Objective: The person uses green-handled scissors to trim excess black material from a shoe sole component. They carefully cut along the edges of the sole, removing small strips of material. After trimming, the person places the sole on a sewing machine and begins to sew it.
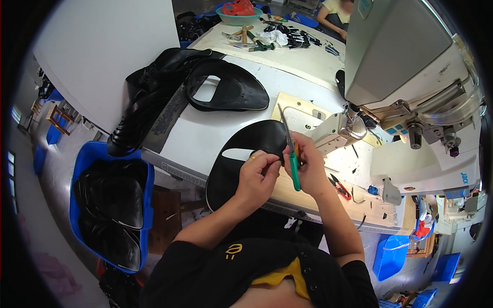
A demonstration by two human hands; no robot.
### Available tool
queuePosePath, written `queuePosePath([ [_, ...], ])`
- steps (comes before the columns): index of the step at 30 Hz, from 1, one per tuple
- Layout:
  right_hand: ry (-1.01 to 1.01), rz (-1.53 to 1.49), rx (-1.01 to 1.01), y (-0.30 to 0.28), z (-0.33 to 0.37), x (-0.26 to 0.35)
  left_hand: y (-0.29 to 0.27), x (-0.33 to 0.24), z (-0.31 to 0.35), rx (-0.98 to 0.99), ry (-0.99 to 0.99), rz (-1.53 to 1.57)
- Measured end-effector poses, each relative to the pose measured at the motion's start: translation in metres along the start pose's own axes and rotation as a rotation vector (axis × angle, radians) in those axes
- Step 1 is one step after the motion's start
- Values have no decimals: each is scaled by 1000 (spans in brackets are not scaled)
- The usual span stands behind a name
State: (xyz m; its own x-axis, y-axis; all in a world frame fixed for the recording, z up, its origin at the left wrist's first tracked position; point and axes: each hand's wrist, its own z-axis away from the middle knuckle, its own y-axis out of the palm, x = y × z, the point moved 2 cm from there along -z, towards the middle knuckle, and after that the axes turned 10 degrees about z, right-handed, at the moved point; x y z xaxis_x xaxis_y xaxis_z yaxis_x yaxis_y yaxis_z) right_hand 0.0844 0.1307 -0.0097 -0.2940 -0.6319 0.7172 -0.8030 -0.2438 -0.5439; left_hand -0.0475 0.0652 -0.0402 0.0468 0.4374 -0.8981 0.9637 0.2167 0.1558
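Observation:
A black leather-like shaped piece (226,179) with a slot-like opening lies over the table edge in front of me. My left hand (258,177) is closed, thumb and fingers pinching the piece's edge beside the opening. Close by on its right, my right hand (306,164) is wrapped round a tool with a green handle (294,173). The tool's long slim metal blade points away from me; whether it has a second blade is hidden. A similar black piece (241,90) with a cut-out lies farther back on the table.
A sewing machine (416,128) stands at the right. Red-handled snips (340,188) lie near its base. Heaped black pieces (154,82) hang over the table's left end, above a blue bin (149,215) holding more. Farther back are hand tools (251,43) and a seated person (336,18).

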Motion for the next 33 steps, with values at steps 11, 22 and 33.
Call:
queuePosePath([
  [11, -257, 408, -48, 2, 1, 27, 2, -1, -2, -13, 85, -44],
  [22, 117, 21, -49, -13, 12, 11, 3, 4, 8, -30, -245, 377],
  [33, -178, 893, -63, -46, 49, 24, 0, 9, 1, -229, -316, 644],
])
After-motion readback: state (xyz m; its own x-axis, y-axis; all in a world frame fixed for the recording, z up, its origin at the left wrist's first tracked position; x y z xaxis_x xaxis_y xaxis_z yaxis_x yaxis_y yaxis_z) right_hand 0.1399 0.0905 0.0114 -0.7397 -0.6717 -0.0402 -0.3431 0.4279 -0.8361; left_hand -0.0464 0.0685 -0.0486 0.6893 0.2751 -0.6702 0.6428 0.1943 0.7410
